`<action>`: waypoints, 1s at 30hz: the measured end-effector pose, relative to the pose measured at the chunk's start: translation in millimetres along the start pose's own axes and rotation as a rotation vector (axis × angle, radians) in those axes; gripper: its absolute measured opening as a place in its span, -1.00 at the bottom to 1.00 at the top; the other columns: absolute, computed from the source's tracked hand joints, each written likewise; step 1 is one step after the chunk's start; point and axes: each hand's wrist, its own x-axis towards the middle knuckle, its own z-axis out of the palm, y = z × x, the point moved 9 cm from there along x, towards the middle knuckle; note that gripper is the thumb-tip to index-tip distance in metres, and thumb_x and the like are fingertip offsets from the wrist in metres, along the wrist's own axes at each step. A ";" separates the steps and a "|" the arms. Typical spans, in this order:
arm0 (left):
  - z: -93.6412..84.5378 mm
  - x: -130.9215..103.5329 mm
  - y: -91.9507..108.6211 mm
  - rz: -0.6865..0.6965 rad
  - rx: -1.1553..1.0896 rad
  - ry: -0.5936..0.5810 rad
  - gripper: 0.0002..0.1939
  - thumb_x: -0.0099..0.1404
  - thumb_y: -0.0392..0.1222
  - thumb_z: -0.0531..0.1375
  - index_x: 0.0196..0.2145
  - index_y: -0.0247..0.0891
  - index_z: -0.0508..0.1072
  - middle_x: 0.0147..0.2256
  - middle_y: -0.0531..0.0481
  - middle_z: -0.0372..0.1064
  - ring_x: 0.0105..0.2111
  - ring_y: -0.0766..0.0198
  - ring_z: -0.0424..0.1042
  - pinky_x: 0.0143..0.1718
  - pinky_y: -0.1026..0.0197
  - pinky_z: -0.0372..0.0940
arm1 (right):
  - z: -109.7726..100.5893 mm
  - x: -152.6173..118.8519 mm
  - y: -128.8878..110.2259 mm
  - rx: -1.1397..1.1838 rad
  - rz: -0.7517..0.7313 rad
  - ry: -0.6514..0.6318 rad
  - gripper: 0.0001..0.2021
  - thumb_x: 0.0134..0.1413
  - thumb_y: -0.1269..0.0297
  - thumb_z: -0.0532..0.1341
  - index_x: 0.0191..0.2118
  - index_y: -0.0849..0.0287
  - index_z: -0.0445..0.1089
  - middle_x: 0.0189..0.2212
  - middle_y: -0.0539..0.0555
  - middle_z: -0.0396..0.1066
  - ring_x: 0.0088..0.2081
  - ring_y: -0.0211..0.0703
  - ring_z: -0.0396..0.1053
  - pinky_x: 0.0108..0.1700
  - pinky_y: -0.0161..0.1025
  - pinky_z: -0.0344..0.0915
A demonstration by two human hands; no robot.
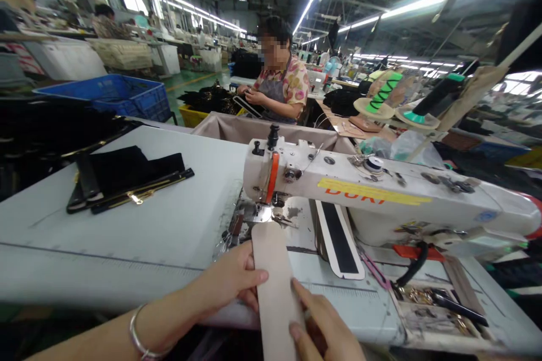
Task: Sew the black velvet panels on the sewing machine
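A long beige strip with a rounded end (273,271) lies between my two hands, its far tip just short of the needle area of the white sewing machine (305,175). My left hand (241,276) grips the strip's left edge, thumb on top and fingers underneath. On the right edge, my right hand (319,324) pinches it nearer to me, with some fingers hidden below. Under the machine arm rests a stack of similar strips (341,240); the top one shows a black middle with a white border.
Black pieces with a gold zipper (135,180) lie on the table's left. Pink-handled tweezers (375,268) and a tray of metal parts (436,307) are at the right. Thread cones (383,93) stand behind the machine. A co-worker (279,73) sits opposite; a blue crate (114,96) stands left.
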 end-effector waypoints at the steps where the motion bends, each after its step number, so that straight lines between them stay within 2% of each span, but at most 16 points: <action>1: -17.3 -2.8 0.2 -0.027 0.162 0.073 -0.44 0.22 -0.06 0.23 0.08 -0.32 0.14 -0.38 -0.10 0.47 -0.46 0.06 0.53 -0.43 0.03 0.44 | 9.3 8.1 -0.3 0.072 0.035 -0.044 -0.48 0.13 0.34 0.14 0.24 0.06 0.30 -0.06 0.14 0.49 -0.15 -0.07 0.51 -0.12 -0.20 0.47; 3: -57.2 -7.7 19.1 0.033 0.595 0.314 -0.43 0.24 -0.13 0.22 0.13 -0.33 0.14 -0.36 -0.09 0.46 -0.42 0.01 0.52 -0.33 -0.08 0.44 | 22.9 24.9 -7.0 0.145 0.080 -0.124 -0.49 0.12 0.35 0.13 0.22 0.15 0.31 -0.06 0.15 0.49 -0.06 -0.06 0.48 0.01 -0.17 0.41; 4: -70.7 -10.3 35.3 0.124 0.818 0.426 -0.42 0.25 -0.16 0.23 0.16 -0.32 0.15 -0.30 -0.12 0.46 -0.33 -0.02 0.52 -0.23 -0.13 0.43 | 27.2 32.8 -11.6 0.151 0.100 -0.155 -0.49 0.13 0.34 0.12 0.23 0.17 0.31 -0.03 0.17 0.48 -0.01 -0.05 0.45 0.07 -0.14 0.37; 5: -76.4 -12.0 50.6 0.242 1.013 0.492 -0.42 0.26 -0.19 0.24 0.19 -0.29 0.18 -0.20 -0.16 0.45 -0.20 -0.04 0.50 -0.09 -0.15 0.39 | 30.3 40.0 -16.5 0.147 0.118 -0.180 -0.49 0.15 0.34 0.10 0.23 0.19 0.30 0.01 0.18 0.46 0.03 -0.04 0.43 0.11 -0.13 0.33; 6: -75.9 -11.8 60.6 0.357 1.170 0.499 -0.45 0.28 -0.21 0.24 0.19 -0.24 0.22 -0.09 -0.18 0.42 -0.06 -0.05 0.44 0.03 -0.15 0.32 | 32.6 46.4 -21.5 0.140 0.133 -0.201 -0.50 0.17 0.34 0.09 0.24 0.20 0.29 0.03 0.19 0.44 0.05 -0.03 0.41 0.13 -0.11 0.31; 7: -72.6 -9.5 64.4 0.447 1.289 0.455 -0.51 0.31 -0.21 0.22 0.18 -0.20 0.28 0.01 -0.18 0.38 0.04 -0.04 0.37 0.11 -0.14 0.26 | 33.9 52.0 -26.2 0.130 0.146 -0.213 -0.50 0.19 0.34 0.07 0.24 0.21 0.28 0.05 0.19 0.43 0.06 -0.02 0.41 0.14 -0.10 0.30; 10: -65.8 0.6 57.6 0.570 1.487 0.293 -0.64 0.41 -0.14 0.14 0.14 -0.17 0.37 0.17 -0.14 0.28 0.17 -0.02 0.24 0.20 -0.13 0.18 | 34.2 65.6 -35.6 0.095 0.171 -0.199 -0.51 0.21 0.35 0.05 0.25 0.22 0.27 0.06 0.20 0.42 0.07 0.00 0.39 0.16 -0.08 0.26; 15: -69.7 8.8 51.0 0.614 1.544 0.294 -0.53 0.45 -0.05 0.09 0.25 -0.20 0.25 0.28 -0.15 0.14 0.24 0.03 0.19 0.31 -0.17 0.03 | 36.1 79.0 -39.7 0.059 0.172 -0.178 -0.51 0.20 0.38 0.05 0.24 0.25 0.28 0.10 0.19 0.40 0.11 0.00 0.37 0.19 -0.08 0.23; 25: -76.2 11.9 52.7 0.603 1.367 0.285 -0.53 0.43 -0.09 0.10 0.26 -0.16 0.25 0.29 -0.16 0.12 0.28 0.01 0.13 0.33 -0.20 -0.05 | 38.6 81.8 -37.7 0.015 0.122 -0.178 -0.51 0.24 0.34 0.01 0.26 0.27 0.25 0.12 0.19 0.38 0.11 0.02 0.37 0.15 -0.06 0.30; 30: -70.3 13.3 52.7 0.591 1.299 0.277 -0.52 0.42 -0.11 0.13 0.25 -0.19 0.27 0.30 -0.19 0.10 0.30 -0.01 0.08 0.35 -0.21 -0.13 | 38.6 83.5 -38.6 -0.064 0.061 -0.159 -0.53 0.24 0.35 0.01 0.25 0.24 0.26 0.08 0.17 0.42 0.07 -0.02 0.42 0.07 -0.13 0.37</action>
